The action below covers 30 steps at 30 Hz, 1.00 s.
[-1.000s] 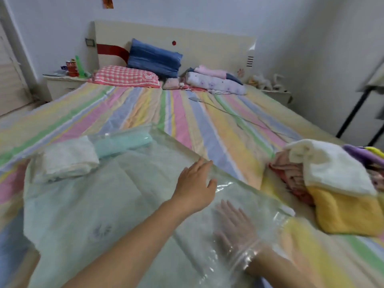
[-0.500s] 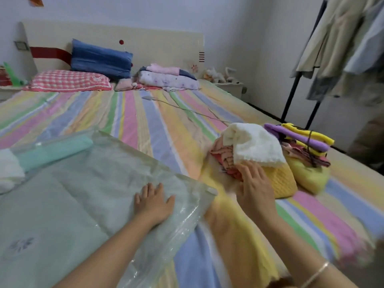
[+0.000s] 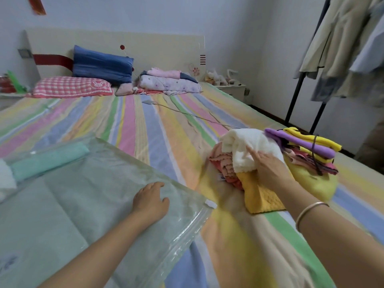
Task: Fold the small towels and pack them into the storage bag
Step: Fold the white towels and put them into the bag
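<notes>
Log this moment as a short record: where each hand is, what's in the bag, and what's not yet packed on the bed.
left hand: rests on the storage bag, near its zip edge
right hand: touches the white towel atop the loose pile; grip unclear
in bag: teal towel, at the far end
unpacked: yellow towel, under the white one
surface: striped bedsheet

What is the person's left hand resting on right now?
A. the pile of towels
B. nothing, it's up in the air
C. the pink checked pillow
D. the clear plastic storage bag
D: the left hand lies palm down on the clear storage bag, close to its zip edge, while the right hand is the one over at the white towel on the pile.
</notes>
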Available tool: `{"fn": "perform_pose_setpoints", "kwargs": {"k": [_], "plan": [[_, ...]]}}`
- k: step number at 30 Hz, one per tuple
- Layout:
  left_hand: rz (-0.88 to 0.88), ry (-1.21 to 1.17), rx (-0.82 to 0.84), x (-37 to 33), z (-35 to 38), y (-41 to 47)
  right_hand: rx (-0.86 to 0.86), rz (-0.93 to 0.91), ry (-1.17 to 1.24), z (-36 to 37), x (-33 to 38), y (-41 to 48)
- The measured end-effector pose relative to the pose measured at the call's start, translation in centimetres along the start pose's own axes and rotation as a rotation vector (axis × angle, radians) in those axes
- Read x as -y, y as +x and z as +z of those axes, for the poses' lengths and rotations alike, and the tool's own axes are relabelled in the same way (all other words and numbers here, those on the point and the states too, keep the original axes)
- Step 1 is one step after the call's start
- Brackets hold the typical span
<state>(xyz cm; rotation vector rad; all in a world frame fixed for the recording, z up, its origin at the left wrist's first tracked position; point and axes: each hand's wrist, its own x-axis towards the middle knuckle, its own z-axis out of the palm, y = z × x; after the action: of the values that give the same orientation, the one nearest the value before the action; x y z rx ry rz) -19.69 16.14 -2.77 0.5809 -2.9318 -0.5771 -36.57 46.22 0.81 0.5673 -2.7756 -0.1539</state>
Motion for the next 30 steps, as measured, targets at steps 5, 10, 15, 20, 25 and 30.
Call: {"fn": "perform_pose_setpoints", "kwargs": {"k": [5,10,15,20,25,30], "plan": [[0.066,-0.145,-0.085,0.1,-0.7,-0.2,-0.127,0.108,0.184,-4.6,3.9,-1.1],[-0.092,-0.892,0.063,-0.1,-3.7,-1.5,-0.146,0.054,0.514,-10.1,14.0,-4.3],[-0.464,-1.510,0.456,6.7,-7.7,-3.5,0.047,-0.364,0.501,-13.3,24.2,-10.9],[-0.654,-1.447,0.340,14.5,-9.1,-6.2,0.324,-0.429,0.711,-14.3,29.4,-13.5],[-0.505,-1.254,0.322,15.9,-10.5,-8.8,0.752,-0.257,1.209,-15.7,33.1,-13.0],[-0.363,-1.125,0.315,18.2,-10.6,-8.8,0.962,-0.129,1.255,-13.7,32.1,-11.1]]}}
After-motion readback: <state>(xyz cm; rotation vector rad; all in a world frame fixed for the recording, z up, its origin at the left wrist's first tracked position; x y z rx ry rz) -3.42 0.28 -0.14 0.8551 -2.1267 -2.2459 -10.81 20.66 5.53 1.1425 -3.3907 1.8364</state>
